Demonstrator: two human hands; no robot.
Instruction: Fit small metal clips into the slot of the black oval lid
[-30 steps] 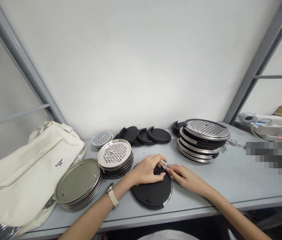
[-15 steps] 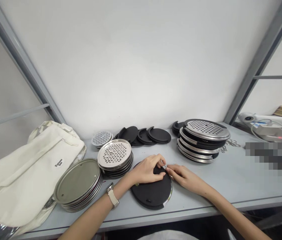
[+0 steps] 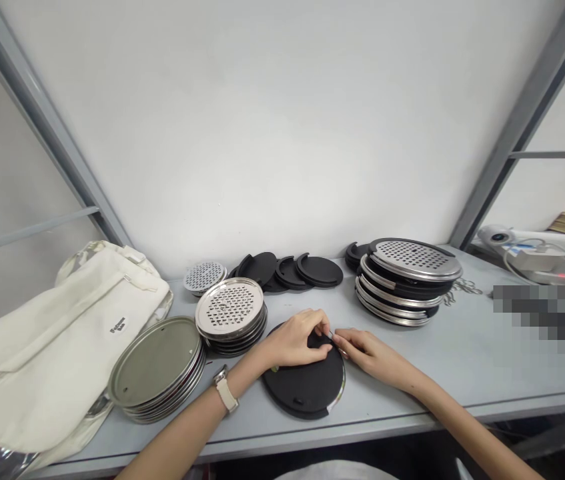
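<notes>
Grey table [image 3: 462, 350], curled hands [image 3: 296, 339] [image 3: 375, 357] at black disc [image 3: 307, 385]

On the grey table [image 3: 472, 360] there lay one black disc [image 3: 307, 383]. A cream bag [image 3: 72, 333], an olive stack [image 3: 155, 367], a silver-topped stack [image 3: 229, 308] and a black-and-silver stack [image 3: 415, 260] also rested there.

Pale plain wall [image 3: 282, 133], grey metal uprights [image 3: 512, 127], grey tabletop [image 3: 482, 353]

The tabletop [image 3: 467, 347] allows passage in front of the tall blocking stack [image 3: 407, 290].
</notes>
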